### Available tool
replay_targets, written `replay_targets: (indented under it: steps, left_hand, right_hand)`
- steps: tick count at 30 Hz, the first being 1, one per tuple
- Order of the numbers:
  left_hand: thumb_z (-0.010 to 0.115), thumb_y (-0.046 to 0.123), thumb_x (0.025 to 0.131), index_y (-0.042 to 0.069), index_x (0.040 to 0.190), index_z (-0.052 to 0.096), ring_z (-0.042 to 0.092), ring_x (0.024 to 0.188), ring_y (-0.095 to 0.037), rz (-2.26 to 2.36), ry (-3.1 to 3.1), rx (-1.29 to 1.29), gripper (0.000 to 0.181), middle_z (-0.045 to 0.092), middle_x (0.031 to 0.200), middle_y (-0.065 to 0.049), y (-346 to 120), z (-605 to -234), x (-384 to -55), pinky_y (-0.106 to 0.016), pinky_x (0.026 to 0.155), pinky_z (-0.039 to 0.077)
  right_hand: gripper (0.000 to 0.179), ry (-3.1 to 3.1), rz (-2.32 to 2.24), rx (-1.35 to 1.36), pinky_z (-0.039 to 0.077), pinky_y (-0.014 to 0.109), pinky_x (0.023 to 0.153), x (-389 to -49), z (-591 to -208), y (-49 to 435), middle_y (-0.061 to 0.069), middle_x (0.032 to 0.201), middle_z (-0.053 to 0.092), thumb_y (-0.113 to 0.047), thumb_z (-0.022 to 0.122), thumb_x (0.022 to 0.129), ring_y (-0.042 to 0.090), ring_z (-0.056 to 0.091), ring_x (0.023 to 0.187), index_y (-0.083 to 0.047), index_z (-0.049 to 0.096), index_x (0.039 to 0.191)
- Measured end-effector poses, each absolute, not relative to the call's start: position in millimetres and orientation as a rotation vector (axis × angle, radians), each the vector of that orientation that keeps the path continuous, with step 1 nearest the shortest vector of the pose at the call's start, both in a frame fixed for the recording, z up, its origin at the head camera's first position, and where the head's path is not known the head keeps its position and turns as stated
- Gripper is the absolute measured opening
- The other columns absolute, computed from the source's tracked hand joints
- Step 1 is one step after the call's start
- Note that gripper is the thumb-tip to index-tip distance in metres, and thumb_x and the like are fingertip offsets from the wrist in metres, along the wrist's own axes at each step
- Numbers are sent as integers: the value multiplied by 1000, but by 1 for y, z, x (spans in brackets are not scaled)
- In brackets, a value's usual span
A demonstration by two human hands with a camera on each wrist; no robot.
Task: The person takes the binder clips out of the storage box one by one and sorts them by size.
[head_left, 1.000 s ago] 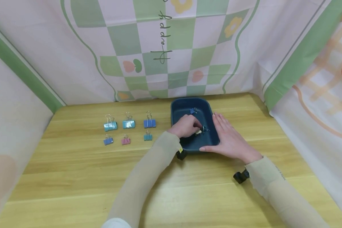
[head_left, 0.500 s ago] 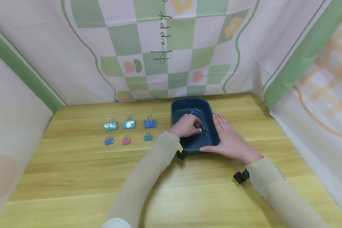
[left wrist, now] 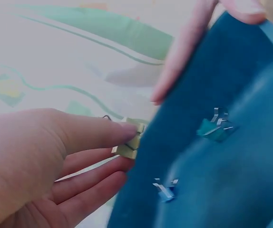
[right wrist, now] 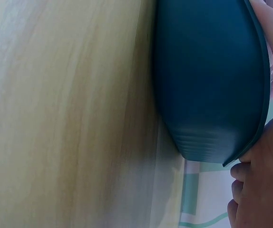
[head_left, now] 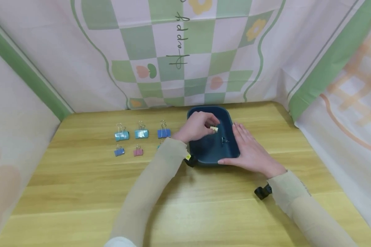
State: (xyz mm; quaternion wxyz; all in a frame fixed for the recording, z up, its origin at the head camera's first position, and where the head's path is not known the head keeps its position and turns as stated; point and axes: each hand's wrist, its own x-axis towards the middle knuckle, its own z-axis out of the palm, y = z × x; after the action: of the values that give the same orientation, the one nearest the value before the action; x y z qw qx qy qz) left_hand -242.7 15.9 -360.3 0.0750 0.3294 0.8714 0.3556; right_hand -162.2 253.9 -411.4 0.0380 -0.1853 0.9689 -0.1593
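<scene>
Between thumb and fingers, my left hand [head_left: 199, 126] pinches a small pale-yellow binder clip [head_left: 214, 129] above the dark blue tray [head_left: 214, 160]. My right hand [head_left: 253, 151] rests against the tray's right side with fingers straight and the thumb along the near rim. A small green binder clip [left wrist: 215, 130] lies inside the tray, wire handles up. Also in there, a small blue binder clip [left wrist: 165, 191] shows in the left wrist view; the left hand hides it from the head view.
Left of the tray stand light-blue binder clips [head_left: 122, 136] and a larger blue one [head_left: 164, 133] in a back row. In front are a small blue clip [head_left: 119, 151], a pink clip [head_left: 138, 152] and a teal one mostly behind the left sleeve [head_left: 164, 161]. A patterned curtain [head_left: 170, 82] hangs behind.
My left hand has taken hold of the yellow binder clip in the tray and lifted it up and away from the green one. The right hand stays at the tray.
</scene>
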Motion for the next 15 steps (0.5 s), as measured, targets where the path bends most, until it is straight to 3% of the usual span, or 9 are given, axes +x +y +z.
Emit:
replay_targets:
  steps: [15]
  left_hand:
    - [81, 12, 89, 8, 119, 76, 69, 92, -11, 1186, 2677, 896, 30, 75, 109, -2, -51, -337, -232, -23, 81, 55]
  right_hand:
    - [135, 2978, -508, -567, 9, 51, 122, -161, -413, 254, 16, 169, -3, -81, 67, 77, 29, -5, 154, -4, -4, 162]
